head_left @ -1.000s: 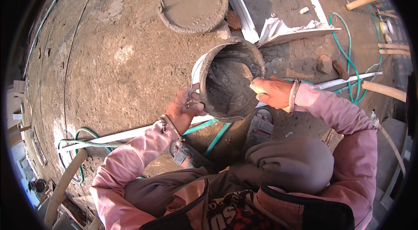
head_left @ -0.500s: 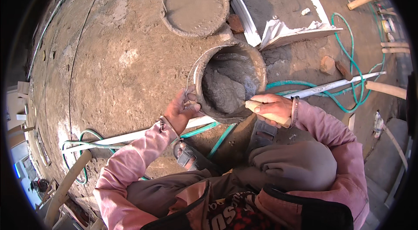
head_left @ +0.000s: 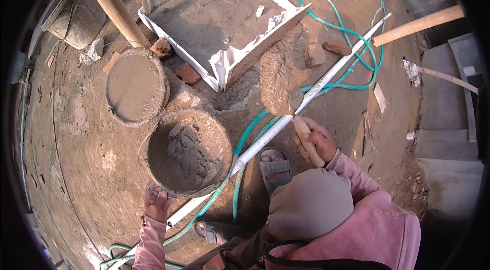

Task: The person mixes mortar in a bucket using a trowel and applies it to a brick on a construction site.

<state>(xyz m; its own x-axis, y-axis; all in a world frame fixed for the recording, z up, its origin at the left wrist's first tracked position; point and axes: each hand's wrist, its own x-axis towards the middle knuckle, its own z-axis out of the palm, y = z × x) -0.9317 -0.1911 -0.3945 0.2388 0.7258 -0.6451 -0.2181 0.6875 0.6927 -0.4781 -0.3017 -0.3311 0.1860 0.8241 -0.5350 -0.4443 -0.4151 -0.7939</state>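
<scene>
A mortar-caked bucket (head_left: 153, 165) holding grey wet mortar stands on the dirt ground before me. My left hand (head_left: 157, 202) grips its near rim. My right hand (head_left: 315, 141) is closed on the wooden handle of a trowel (head_left: 279, 86), whose blade carries a heap of wet mortar and is held out toward the corner of a white-edged square form (head_left: 224, 63) filled with grey cement. My sandalled feet stand beside a white pipe (head_left: 316, 88) that runs diagonally under the trowel.
A second round pan (head_left: 135, 88) full of smooth cement lies left of the form. A green hose (head_left: 352, 35) loops over the ground at right. Bricks (head_left: 186, 72), a wooden pole (head_left: 109, 2), planks and concrete steps (head_left: 449, 116) surround the spot.
The bucket, tilted up between both hands before, now rests lower on the ground. My right hand has left its rim and swung right, lifting out a trowel loaded with mortar.
</scene>
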